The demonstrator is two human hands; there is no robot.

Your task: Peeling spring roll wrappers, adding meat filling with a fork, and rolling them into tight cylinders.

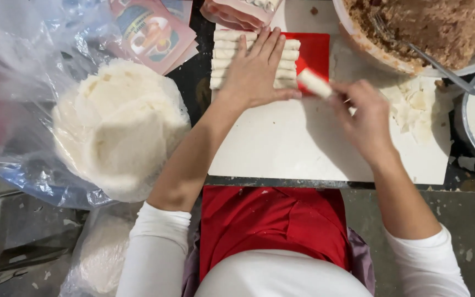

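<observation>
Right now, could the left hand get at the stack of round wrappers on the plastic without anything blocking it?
Probably yes. The left hand lies flat on the row of rolls; the wrapper stack sits open-topped just to its left, with nothing between.

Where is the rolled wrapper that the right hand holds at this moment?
In the head view, the rolled wrapper is pinched by the right hand just right of centre, above the white board, beside the left hand resting on the row of finished rolls.
</observation>
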